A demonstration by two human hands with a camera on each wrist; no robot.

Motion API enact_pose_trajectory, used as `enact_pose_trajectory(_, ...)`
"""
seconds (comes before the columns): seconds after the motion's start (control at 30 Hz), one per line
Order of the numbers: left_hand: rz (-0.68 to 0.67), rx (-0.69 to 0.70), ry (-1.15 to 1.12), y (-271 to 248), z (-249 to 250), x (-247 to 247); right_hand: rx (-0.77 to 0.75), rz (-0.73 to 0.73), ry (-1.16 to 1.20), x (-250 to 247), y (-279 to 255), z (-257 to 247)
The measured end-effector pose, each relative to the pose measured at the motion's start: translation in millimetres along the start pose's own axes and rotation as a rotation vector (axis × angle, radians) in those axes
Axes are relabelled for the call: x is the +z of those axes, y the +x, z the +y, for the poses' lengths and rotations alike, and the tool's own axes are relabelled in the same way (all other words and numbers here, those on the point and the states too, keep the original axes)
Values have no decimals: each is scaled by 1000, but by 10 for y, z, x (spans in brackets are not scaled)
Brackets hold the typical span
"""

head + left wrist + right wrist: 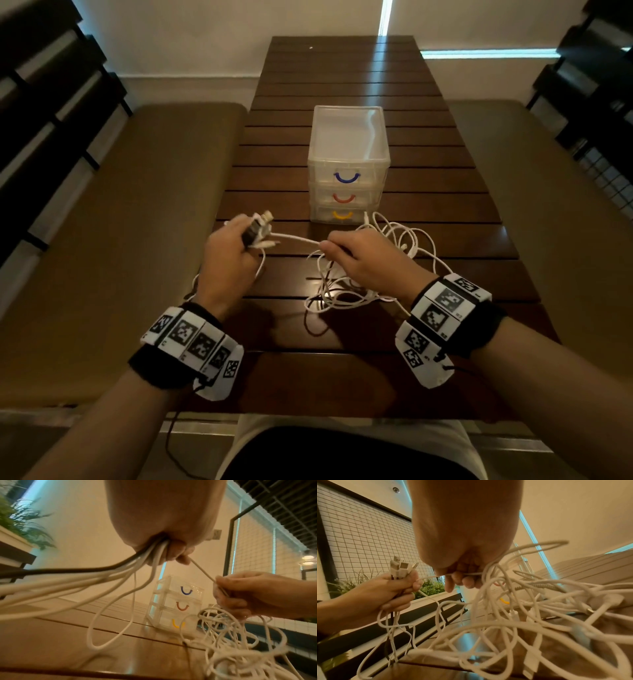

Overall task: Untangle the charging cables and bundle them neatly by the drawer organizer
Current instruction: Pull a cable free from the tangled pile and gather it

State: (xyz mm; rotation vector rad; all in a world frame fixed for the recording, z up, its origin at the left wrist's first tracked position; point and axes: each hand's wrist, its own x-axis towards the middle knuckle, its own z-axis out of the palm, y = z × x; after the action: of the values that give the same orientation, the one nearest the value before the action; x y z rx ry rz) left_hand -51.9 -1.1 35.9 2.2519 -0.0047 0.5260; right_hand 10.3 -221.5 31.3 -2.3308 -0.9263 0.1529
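Observation:
My left hand (236, 246) grips a bunch of cable ends, white ones and a black one, with their plugs (262, 219) sticking up above my fist (397, 584). One white cable (296, 238) runs taut from that fist to my right hand (356, 253), which pinches it between thumb and fingers (460, 577). A tangle of white charging cables (346, 291) hangs under my right hand and lies on the table. The clear three-drawer organizer (347, 164), with blue, red and yellow handles, stands just beyond both hands (178, 608).
The dark slatted wooden table (445, 212) stretches away from me. Padded benches (137, 222) run along both sides. Loose cable loops (411, 240) reach right of the organizer's front. A planter with green plants (433, 588) sits to the left.

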Motion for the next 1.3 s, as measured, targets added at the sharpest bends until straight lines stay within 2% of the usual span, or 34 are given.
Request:
enact_pose_trajectory(0.13,238,-151,-121,80,58,-95,-21,76,-79,-51,86,35)
enact_pose_trajectory(0.2,234,-192,-124,108,46,-119,-9,114,-106,-85,110,63)
enact_pose_trajectory(0.3,138,-206,-66,122,28,-69,24,65,-117,-58,110,39)
enact_pose_trajectory(0.37,50,-47,-16,98,44,-8,37,-18,-157,44,88,10)
enact_pose_trajectory(0.43,-114,57,16,34,76,85,25,-21,-207,158,68,-25)
enact_pose_trajectory(0.53,-358,57,139,-86,127,236,-30,62,-137,247,35,-63)
enact_pose_trajectory(0.6,-411,38,210,-130,123,263,-64,48,-136,247,10,-46)
enact_pose_trajectory(0.7,-434,32,197,-128,106,211,-67,-29,-157,226,-50,37)
enact_pose_trajectory(0.87,-261,54,75,-76,93,91,-13,6,39,142,-59,52)
enact_pose_trajectory(0.97,-132,-20,-22,-75,103,65,11,21,73,105,0,49)
enact_pose_trajectory(1.07,76,-142,-138,-11,57,-77,87,55,136,53,-17,137)
enact_pose_trajectory(1.1,108,-155,-144,23,23,-132,100,82,146,43,-37,171)
enact_pose_trajectory(1.17,85,-178,-99,62,-36,-196,106,106,139,55,-76,188)
enact_pose_trajectory(1.3,95,-296,-85,97,-64,-163,166,25,210,48,-76,109)
